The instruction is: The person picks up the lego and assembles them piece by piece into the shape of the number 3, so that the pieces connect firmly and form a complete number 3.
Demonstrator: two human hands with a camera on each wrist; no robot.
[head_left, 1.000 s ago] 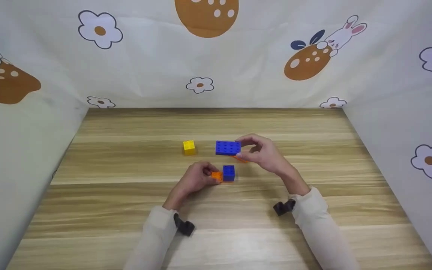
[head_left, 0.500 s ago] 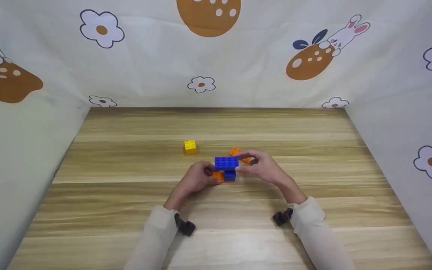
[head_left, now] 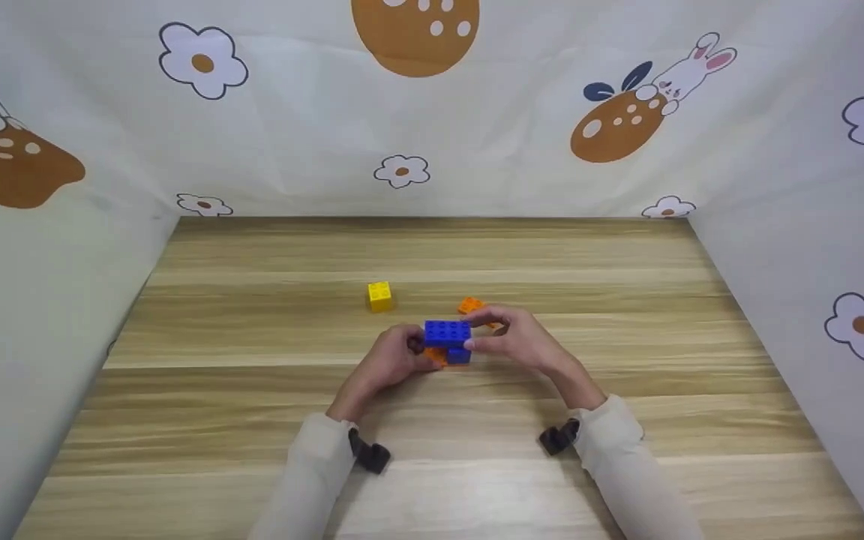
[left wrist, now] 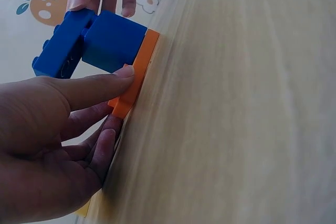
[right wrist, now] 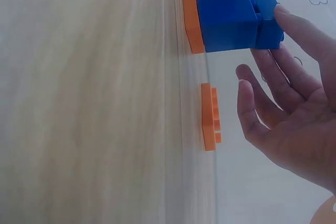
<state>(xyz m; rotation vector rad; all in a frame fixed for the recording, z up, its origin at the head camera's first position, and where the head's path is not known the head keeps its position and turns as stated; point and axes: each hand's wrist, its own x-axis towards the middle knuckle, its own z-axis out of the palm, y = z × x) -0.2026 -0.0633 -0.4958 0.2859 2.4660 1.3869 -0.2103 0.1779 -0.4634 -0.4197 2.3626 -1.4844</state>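
My left hand [head_left: 394,356] pinches the left end of a flat orange brick [left wrist: 137,80] lying on the table. A square blue brick [left wrist: 113,40] stands on the right end of that orange brick. Over it sits a longer blue brick [head_left: 447,331], which reaches out leftward beyond the square one. Between the two blue bricks, some studs show in a narrow gap in the right wrist view. My right hand [head_left: 514,339] holds the longer brick by its right end, thumb in front and fingers behind.
Behind the right hand lies another flat orange brick [right wrist: 209,116], partly covered in the head view. A yellow brick [head_left: 379,296] stands farther back on the left. Patterned cloth [head_left: 312,112] walls in the wooden table [head_left: 252,315] at the back and sides.
The right hand has brought the longer blue brick toward the person and down onto the square blue brick. The left hand has kept its place on the flat orange brick.
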